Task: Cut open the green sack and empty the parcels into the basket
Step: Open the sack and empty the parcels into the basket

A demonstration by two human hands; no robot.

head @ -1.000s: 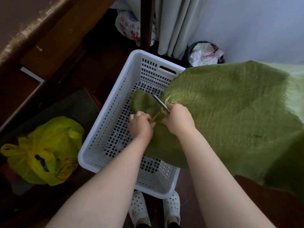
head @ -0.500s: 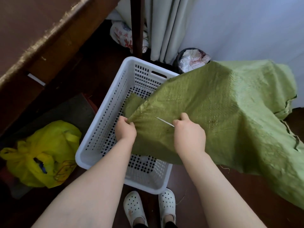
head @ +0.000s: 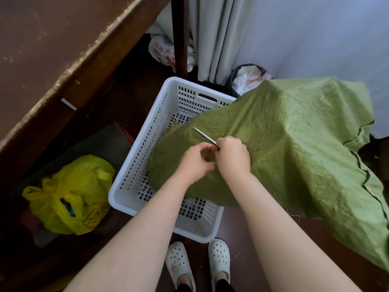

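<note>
One green woven sack (head: 294,144) fills most of the right side. It lies slumped, and its near end is draped over the right rim of the white perforated basket (head: 160,127) and hangs down into it. The basket stands on the dark floor just ahead of the person's feet. No parcel shows anywhere, so the load is presumably inside the sack.

Both hands meet on the sack's end above the basket. The left hand (head: 195,163) has its fingers curled and pinches up a fold of the weave. The right hand (head: 233,159) is clenched round the handle of a thin metal blade (head: 205,137), which points up and away to the left and lies across the fabric. Whether it is scissors or a knife cannot be told.

This looks like the cutting step, with the sack's end not visibly opened. The next move likely calls for keeping the pinched fold taut, working the blade's point into it clear of the left fingertips, and making a slit wide enough to tip the parcels out.
</note>
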